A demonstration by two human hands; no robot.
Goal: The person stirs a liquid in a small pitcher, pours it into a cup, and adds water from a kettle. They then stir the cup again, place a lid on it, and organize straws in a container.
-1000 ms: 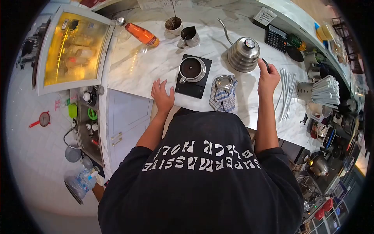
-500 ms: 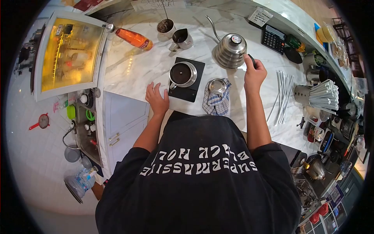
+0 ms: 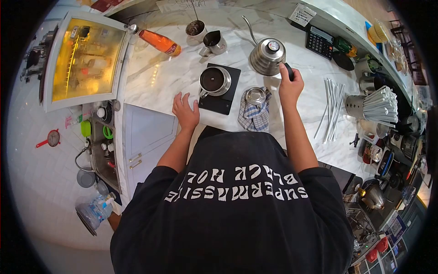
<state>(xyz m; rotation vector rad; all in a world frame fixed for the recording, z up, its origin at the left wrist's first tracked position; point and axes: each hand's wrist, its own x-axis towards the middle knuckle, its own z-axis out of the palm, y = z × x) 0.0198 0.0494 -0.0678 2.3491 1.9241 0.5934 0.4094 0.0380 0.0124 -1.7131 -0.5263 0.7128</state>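
Observation:
My right hand [image 3: 290, 86] is wrapped round the black handle of a steel gooseneck kettle [image 3: 268, 57], whose spout points up and away. My left hand [image 3: 185, 111] rests on the marble counter's front edge with its fingers spread, holding nothing. Just right of it, a black scale [image 3: 221, 104] bears a steel cup [image 3: 224, 81] with dark contents. Between the scale and my right hand, a small round steel piece [image 3: 255, 96] sits on a checked cloth [image 3: 253, 117].
Behind the scale stand a steel pitcher [image 3: 215, 42], a cup of dark grounds [image 3: 195, 29] and an orange bottle [image 3: 159, 42]. To the right are loose white straws [image 3: 332, 109], a straw holder [image 3: 353, 106] and a calculator [image 3: 319, 42].
The view has shifted slightly. My right hand and the kettle have moved a little to the left, still together. My left hand stays spread at the counter edge.

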